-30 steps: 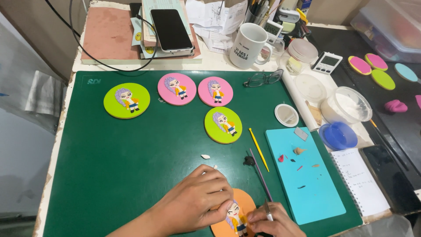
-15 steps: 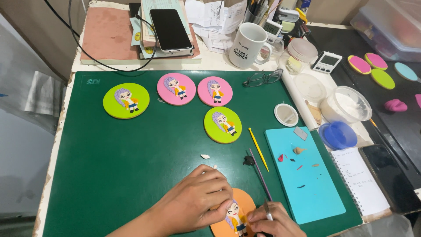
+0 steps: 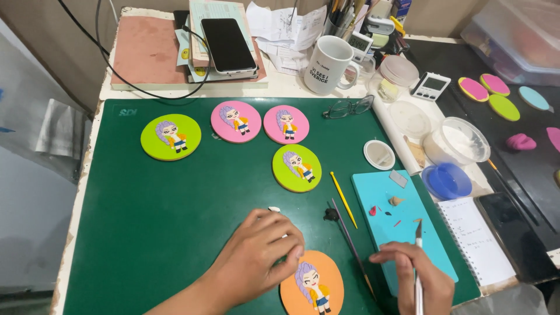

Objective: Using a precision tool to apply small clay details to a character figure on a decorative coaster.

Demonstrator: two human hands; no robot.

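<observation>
An orange round disc (image 3: 326, 274) bearing a clay figure with purple hair lies at the near edge of the green cutting mat (image 3: 175, 233). My left hand (image 3: 262, 254) rests on the disc's left upper rim with its fingers curled, holding it down. My right hand (image 3: 417, 280) grips a thin metal sculpting tool (image 3: 418, 233) whose tip points up over the light blue work board (image 3: 385, 192). Small clay scraps lie on that board. A thin brush (image 3: 350, 245), a yellow stick (image 3: 343, 198) and a black clay lump (image 3: 331, 214) lie between my hands.
Two green discs (image 3: 171, 136) (image 3: 296, 167) and two pink discs (image 3: 235, 121) (image 3: 286, 124) with similar figures lie farther up the mat. Glasses (image 3: 348, 107), a white mug (image 3: 328, 57), a phone (image 3: 228, 45), a clear tub (image 3: 461, 140), a blue lid (image 3: 446, 179) and a notebook (image 3: 472, 239) surround it.
My right hand has moved right, off the orange disc, carrying the tool over the blue board. My left hand stays on the disc.
</observation>
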